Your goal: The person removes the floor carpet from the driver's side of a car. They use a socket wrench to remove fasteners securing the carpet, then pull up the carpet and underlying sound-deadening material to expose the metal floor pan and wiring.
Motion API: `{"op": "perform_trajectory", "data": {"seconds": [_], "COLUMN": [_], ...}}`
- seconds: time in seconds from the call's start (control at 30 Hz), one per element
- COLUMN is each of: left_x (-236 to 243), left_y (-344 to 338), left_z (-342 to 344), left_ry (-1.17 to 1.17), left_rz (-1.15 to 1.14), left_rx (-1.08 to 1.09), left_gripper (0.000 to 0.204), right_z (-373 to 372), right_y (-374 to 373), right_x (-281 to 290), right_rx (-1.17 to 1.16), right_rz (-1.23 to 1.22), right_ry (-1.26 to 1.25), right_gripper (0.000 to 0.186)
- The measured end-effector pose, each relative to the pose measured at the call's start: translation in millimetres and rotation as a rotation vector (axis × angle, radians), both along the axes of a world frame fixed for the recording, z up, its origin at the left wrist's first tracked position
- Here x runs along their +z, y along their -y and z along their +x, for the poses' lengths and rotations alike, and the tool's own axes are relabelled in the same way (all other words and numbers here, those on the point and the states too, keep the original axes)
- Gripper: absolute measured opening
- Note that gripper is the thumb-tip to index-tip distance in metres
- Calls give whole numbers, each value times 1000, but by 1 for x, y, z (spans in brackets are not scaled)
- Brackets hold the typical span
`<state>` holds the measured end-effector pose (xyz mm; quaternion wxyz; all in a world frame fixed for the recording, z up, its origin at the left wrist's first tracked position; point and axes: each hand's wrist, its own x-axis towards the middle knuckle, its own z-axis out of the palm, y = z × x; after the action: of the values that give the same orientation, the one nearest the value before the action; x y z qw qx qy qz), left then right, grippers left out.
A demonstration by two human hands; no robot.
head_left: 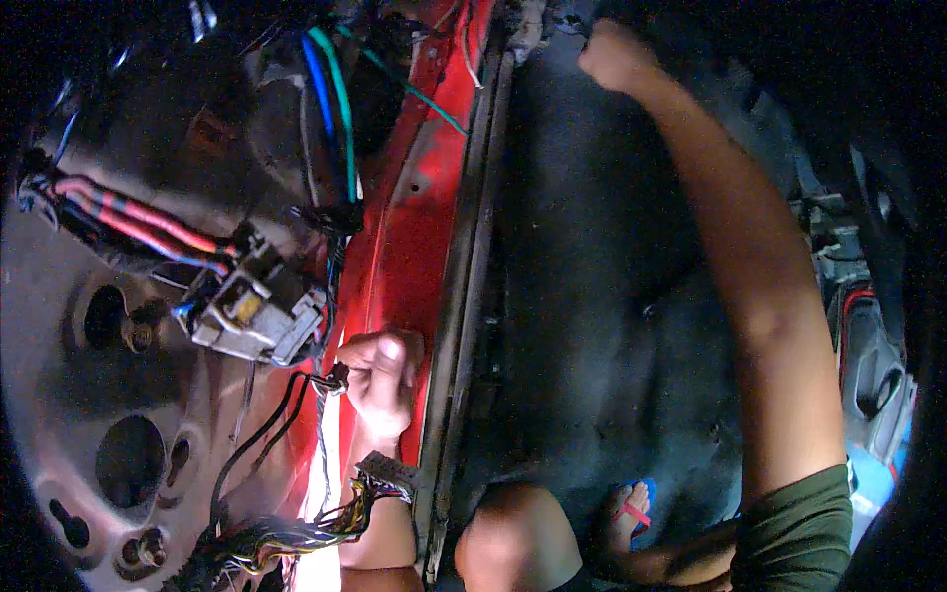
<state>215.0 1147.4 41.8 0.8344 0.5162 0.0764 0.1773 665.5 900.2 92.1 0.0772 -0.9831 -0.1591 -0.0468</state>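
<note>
Your left hand [380,380]: fingers curled and pinched on a small black connector [333,379] at the end of thin black wires [258,434], held just beside the red body panel [414,212].

Your right hand [614,54]: raised far up to the top of the view, clenched into a fist against the dark edge there; you cannot tell from this view whether it grips anything.

Grey fuse box [258,314]: just up and to the left of your left hand, with red and blue cables [128,219] running into it.

Blue and green cables [330,94]: looping down from above toward the box.

Multicoloured wire bundle [296,533]: below your left wrist, ending in a grey plug [387,474] that lies against your forearm.

Pale metal panel with round holes [128,459]: at left.

Dark floor [602,296]: right of the red panel.

Foot in a blue sandal [626,518]: at the lower edge.
</note>
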Motion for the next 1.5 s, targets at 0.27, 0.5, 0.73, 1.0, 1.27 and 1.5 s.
{"op": "perform_trajectory", "data": {"seconds": [0.27,0.5,0.73,1.0,1.27,1.5], "left_x": [4,-4,1,-3,-16,-6], "left_y": [3,-6,-7,-5,2,3], "left_z": [-8,-16,-14,-12,-13,-12], "left_ry": [63,71,25,54,80,68], "left_rz": [287,257,294,280,159,276], "left_rx": [-91,-71,-102,-49,-55,-26], "left_gripper": [29,27,24,26,43,37], "right_z": [-29,-49,-24,-50,-82,-82], "right_y": [-14,-42,-23,-42,-46,-49], "right_x": [7,6,-21,-3,37,40], "right_rx": [-222,-53,-433,-30,-194,-105], "right_rz": [-75,-358,455,-221,4,-231], "right_ry": [211,310,-60,349,208,163], "right_gripper": [34,41,47,44,22,24]}}
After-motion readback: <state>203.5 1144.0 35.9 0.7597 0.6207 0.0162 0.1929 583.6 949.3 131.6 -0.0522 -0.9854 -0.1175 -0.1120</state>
